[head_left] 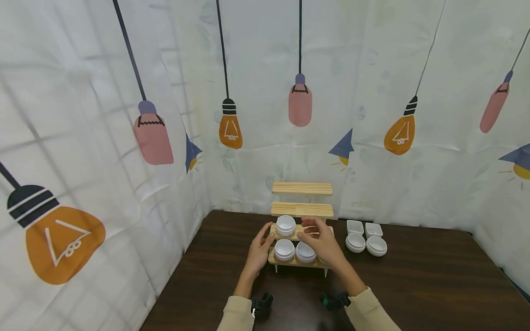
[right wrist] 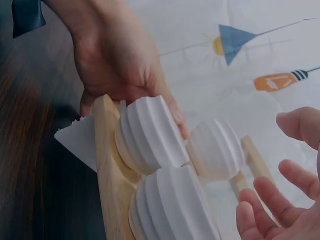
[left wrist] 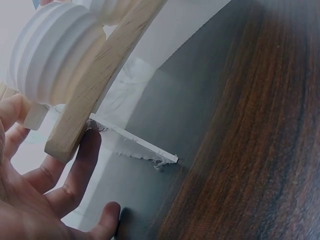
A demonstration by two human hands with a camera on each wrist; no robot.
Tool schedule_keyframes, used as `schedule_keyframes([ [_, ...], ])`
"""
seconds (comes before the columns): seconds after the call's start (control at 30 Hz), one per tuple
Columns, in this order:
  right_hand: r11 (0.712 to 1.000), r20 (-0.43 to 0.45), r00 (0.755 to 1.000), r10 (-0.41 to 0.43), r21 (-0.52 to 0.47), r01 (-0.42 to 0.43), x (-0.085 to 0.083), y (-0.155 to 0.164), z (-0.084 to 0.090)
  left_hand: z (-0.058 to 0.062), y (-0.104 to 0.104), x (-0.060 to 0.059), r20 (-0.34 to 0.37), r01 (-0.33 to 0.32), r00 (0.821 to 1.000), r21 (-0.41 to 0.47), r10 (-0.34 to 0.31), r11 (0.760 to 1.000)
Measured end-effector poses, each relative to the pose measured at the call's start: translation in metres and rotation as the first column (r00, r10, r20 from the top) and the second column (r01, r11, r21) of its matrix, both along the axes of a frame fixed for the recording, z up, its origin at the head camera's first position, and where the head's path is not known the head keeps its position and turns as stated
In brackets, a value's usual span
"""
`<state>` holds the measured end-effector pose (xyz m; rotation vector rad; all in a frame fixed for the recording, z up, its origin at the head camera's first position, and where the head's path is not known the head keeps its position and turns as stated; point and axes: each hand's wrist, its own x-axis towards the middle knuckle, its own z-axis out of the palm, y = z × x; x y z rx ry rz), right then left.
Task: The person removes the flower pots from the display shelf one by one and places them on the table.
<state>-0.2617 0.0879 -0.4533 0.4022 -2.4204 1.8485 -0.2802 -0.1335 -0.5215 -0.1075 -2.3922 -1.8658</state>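
Observation:
A small wooden tiered shelf stands on the dark table against the back curtain. One white ribbed bowl sits on its second step, and two more sit on the lowest step. My left hand rests against the left end of the lowest plank, its fingers fairly straight. My right hand hovers over the right part of the shelf, and in the right wrist view its fingers are spread and hold nothing. The ribbed bowls show close up there.
To the right of the shelf lie two square white dishes and two stacks of round white bowls. A printed curtain closes the table in at the back and left. The shelf's two top steps carry nothing.

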Motion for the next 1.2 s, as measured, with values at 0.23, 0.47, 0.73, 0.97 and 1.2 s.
schedule_keyframes([
  [0.23,1.0,0.007,1.0,0.009,0.018,-0.009,-0.008,-0.008,0.0,-0.001,0.0,-0.001,0.006,0.016,1.0,0.004,-0.016,1.0],
  [0.47,1.0,0.009,1.0,0.019,0.021,-0.019,-0.013,-0.015,-0.004,-0.001,0.0,-0.001,0.007,0.029,1.0,-0.003,-0.029,1.0],
  [0.73,0.997,-0.009,1.0,-0.004,0.083,0.004,-0.021,-0.023,-0.006,0.0,-0.002,0.001,-0.003,0.027,1.0,0.001,-0.027,1.0],
  [0.97,0.994,-0.001,0.999,-0.035,0.106,0.035,-0.024,-0.03,-0.006,-0.002,-0.002,0.0,-0.004,0.024,1.0,0.009,-0.024,1.0],
  [1.2,0.991,0.0,0.998,-0.067,0.12,0.066,-0.026,-0.035,-0.004,0.0,-0.001,0.001,0.002,0.013,1.0,0.03,-0.013,0.999],
])
